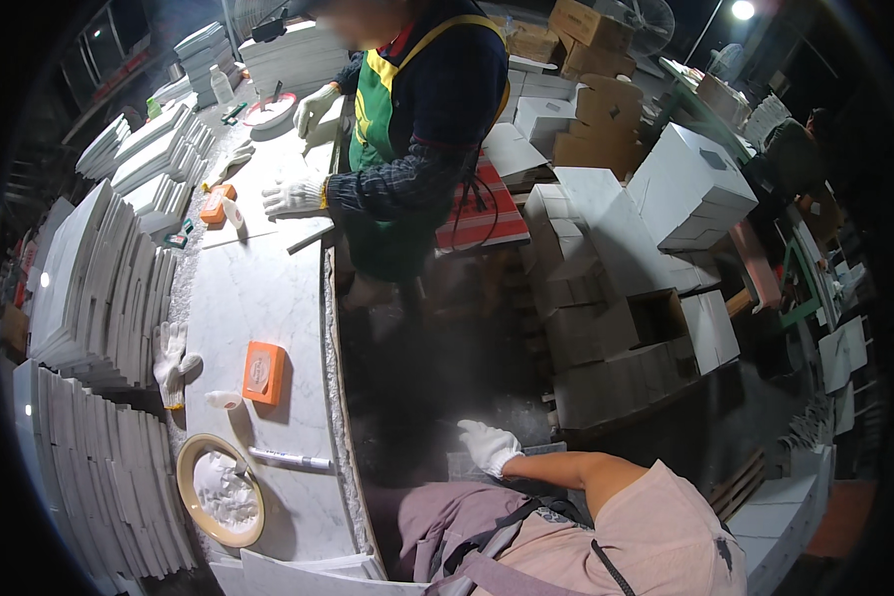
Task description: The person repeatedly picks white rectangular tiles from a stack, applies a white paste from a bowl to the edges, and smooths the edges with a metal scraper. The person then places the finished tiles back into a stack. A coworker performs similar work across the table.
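My right hand (pixel 489 448), in a white knit glove, is low beside the near right edge of the marble-topped worktable (pixel 258 263). Its visible fingers are loosely stretched, with no clear grip on anything. Right by it is a dim grey slab (pixel 457 465), partly hidden by the hand and my apron; whether they touch I cannot tell. My left hand is out of view. On the tabletop are an orange box (pixel 263 372), a small white bottle (pixel 223 399), a white marker pen (pixel 290 458) and a cream bowl (pixel 189 497) of white paste.
Stacked white slabs (pixel 99 288) line the table's left side, with an empty glove (pixel 172 363) beside them. Across the table, a co-worker in a green apron (pixel 372 109) rests gloved hands (pixel 295 195) on the surface. White boxes (pixel 606 328) are piled to the right.
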Tool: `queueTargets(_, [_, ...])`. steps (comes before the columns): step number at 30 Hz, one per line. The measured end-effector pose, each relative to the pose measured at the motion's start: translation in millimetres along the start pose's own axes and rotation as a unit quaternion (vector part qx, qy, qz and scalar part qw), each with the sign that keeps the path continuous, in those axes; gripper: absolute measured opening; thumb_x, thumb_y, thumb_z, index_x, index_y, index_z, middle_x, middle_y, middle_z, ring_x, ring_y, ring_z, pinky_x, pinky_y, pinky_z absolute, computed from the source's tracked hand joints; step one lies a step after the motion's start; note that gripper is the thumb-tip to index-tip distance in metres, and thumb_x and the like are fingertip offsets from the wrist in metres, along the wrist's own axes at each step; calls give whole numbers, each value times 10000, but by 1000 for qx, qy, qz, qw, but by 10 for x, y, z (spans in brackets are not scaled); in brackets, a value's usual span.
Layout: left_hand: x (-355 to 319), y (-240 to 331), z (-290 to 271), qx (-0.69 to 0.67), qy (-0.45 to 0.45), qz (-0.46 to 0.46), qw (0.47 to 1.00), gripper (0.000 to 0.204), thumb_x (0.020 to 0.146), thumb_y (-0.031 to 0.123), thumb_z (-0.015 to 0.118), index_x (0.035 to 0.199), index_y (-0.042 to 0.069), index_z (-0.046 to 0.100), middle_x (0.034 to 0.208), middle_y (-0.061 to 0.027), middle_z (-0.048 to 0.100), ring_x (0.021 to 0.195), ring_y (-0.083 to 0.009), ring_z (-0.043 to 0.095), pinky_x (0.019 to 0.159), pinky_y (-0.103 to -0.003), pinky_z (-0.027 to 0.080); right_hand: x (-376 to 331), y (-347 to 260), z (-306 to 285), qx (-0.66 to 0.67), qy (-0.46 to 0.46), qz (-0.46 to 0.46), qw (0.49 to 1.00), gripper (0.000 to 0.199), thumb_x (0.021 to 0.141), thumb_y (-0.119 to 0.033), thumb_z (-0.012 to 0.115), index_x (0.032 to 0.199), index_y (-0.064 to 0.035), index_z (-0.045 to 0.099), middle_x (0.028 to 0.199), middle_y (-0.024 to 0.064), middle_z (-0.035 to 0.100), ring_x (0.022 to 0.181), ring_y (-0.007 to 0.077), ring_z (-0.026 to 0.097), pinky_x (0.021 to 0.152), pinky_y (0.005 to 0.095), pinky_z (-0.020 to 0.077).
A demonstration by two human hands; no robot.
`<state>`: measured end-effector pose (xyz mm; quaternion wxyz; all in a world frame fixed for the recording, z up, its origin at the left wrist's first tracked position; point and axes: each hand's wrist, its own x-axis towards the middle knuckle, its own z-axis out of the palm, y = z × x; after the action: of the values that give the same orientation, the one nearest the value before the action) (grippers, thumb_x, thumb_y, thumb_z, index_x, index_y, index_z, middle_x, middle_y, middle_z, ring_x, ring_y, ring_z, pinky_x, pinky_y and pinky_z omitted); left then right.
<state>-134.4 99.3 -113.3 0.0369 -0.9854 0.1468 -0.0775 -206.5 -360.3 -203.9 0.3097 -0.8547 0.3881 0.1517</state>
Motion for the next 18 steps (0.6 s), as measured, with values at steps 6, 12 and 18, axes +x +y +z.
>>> queueTargets(6, [138, 49, -16, 4, 9, -4, 1000, 404, 1051, 232, 541, 1362, -24, 580, 1334, -182, 645, 1275, -298, 613, 1122, -433, 481, 23, -14, 11, -3, -4, 8, 1000, 414, 1100, -392, 440, 1448, -183, 522, 1306, 159, 701, 1124, 362, 710, 973, 510, 557])
queueTargets(12, [240, 80, -14, 5, 16, -12, 1000, 401, 1055, 247, 526, 1351, -16, 585, 1335, -171, 643, 1277, -286, 612, 1124, -428, 477, 21, -76, -87, 7, -12, 14, 1000, 434, 1071, -390, 486, 1444, -183, 563, 1294, 190, 704, 1086, 397, 716, 955, 525, 554])
queueTargets(18, [281, 124, -55, 5, 28, -23, 999, 400, 1058, 263, 510, 1341, -8, 591, 1337, -159, 640, 1279, -274, 611, 1125, -422, 474, 11, -128, -157, -19, -40, 20, 999, 403, 1103, -386, 434, 1442, -188, 527, 1282, 149, 708, 1115, 355, 711, 970, 503, 558])
